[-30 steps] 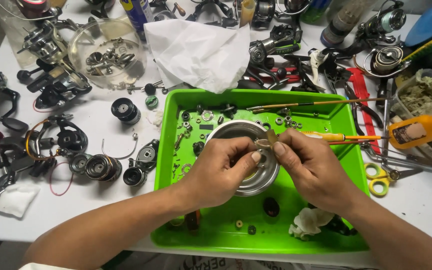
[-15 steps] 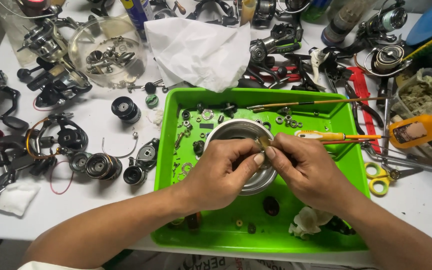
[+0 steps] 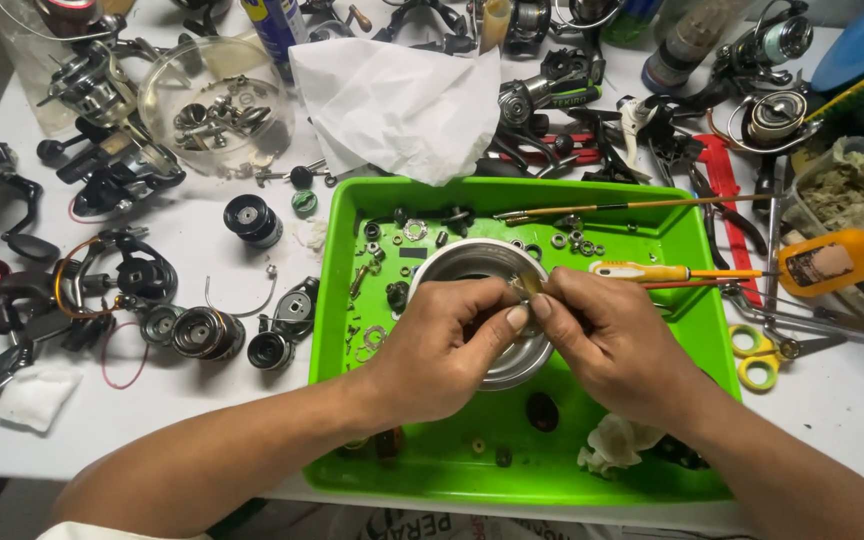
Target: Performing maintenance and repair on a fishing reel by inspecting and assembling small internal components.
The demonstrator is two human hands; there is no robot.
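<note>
At frame centre, a small brass part (image 3: 522,288) is pinched between left hand (image 3: 447,345) and right hand (image 3: 607,340) over the steel bowl (image 3: 472,262); fine fingertip alignment is judged necessary next

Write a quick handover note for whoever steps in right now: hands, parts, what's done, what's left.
Left hand and right hand: fingertips pinch one small metal part over the round steel bowl in the green plastic tray.
Loose washers and screws lie along the tray's far side; yellow-handled screwdriver rests inside.
Done: small pieces stripped out and laid in the tray.
Left: the pinched part is not yet set down.
</note>
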